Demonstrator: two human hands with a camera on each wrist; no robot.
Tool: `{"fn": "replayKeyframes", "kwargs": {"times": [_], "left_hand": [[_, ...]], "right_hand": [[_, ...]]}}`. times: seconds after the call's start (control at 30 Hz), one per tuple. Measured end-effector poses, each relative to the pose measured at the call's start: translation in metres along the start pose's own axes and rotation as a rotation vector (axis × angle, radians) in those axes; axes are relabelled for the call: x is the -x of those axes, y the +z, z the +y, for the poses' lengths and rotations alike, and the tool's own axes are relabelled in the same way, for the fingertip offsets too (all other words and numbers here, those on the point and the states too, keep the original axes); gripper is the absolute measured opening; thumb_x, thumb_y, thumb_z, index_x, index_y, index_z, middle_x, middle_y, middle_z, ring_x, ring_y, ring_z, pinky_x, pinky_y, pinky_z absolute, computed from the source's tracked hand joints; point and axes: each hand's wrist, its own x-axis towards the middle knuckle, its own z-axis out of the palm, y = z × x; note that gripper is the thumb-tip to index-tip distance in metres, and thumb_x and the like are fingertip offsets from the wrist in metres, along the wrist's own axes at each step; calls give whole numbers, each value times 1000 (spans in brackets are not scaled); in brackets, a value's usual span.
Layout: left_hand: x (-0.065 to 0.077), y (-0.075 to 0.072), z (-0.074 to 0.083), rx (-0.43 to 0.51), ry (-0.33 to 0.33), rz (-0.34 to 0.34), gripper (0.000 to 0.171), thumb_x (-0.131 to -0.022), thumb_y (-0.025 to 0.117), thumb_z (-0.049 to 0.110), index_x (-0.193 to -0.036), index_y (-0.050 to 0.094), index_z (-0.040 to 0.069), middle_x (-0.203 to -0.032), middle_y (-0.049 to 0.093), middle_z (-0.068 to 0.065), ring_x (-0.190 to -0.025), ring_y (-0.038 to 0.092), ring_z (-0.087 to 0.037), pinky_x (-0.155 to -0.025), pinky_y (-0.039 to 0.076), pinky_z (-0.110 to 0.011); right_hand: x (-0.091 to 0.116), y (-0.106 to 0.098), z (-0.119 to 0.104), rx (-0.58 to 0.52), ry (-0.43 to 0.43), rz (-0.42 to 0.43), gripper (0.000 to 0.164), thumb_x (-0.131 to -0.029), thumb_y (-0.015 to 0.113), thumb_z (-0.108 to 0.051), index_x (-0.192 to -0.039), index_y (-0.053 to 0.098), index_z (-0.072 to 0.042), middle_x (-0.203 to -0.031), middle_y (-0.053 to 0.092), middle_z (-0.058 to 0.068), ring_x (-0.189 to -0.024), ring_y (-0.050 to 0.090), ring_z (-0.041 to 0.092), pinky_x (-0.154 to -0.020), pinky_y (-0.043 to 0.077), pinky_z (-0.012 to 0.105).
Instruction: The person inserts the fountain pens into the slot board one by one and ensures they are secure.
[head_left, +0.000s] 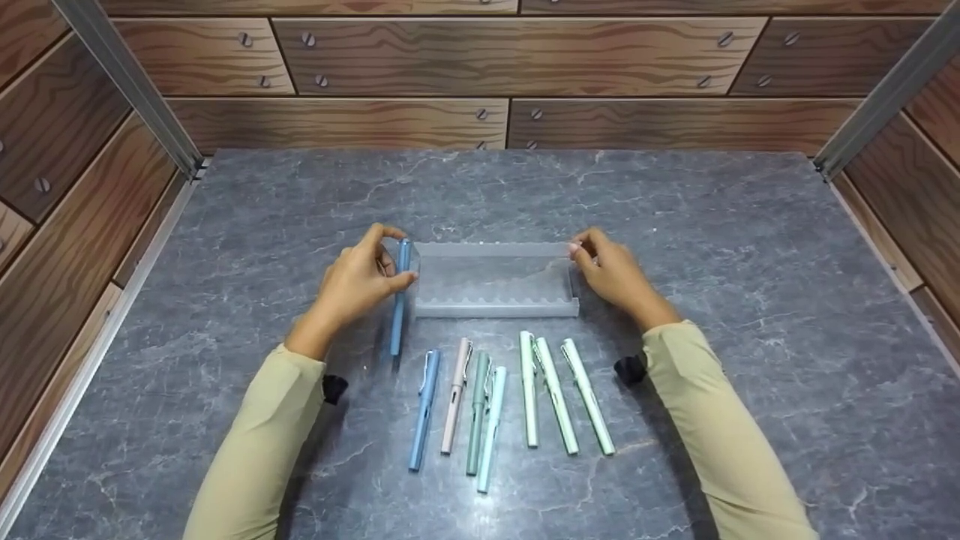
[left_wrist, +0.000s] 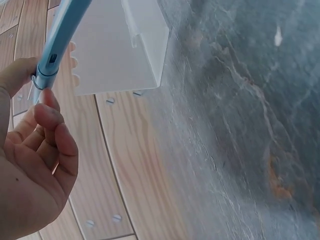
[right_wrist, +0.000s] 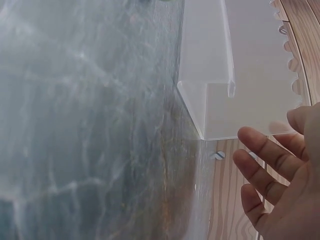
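Between thumb and fingers, my left hand (head_left: 358,274) holds a blue pen (head_left: 400,300) beside the left end of a translucent pen stand (head_left: 491,307). Its cap end points up and away, its other end toward me. In the left wrist view, the same pen (left_wrist: 62,37) crosses in front of the stand (left_wrist: 115,55). At the stand's upper right corner, my right hand (head_left: 611,270) pinches the edge with thumb and index finger. The right wrist view shows the notched stand (right_wrist: 260,65) near that hand (right_wrist: 280,170), its other fingers loosely bent.
In front of the stand lie another blue pen (head_left: 424,412), a pinkish-grey pen (head_left: 455,397), a dark green pen (head_left: 477,416), a pale turquoise pen (head_left: 491,435) and light green pens (head_left: 556,397). Wood-patterned walls (head_left: 450,56) surround the grey marbled table (head_left: 712,225).
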Motion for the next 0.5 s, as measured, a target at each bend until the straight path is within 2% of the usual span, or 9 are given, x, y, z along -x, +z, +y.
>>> {"fn": "replayKeyframes", "kwargs": {"times": [0.5], "left_hand": [[-20, 4, 6, 0, 16, 160, 52, -84, 74, 30, -128, 50, 16, -76, 61, 0, -56, 50, -12, -52, 36, -29]], "right_hand": [[0, 2, 1, -5, -23, 26, 22, -101, 48, -18, -110, 56, 1, -99, 68, 18, -88, 62, 31, -80, 48, 42]]}}
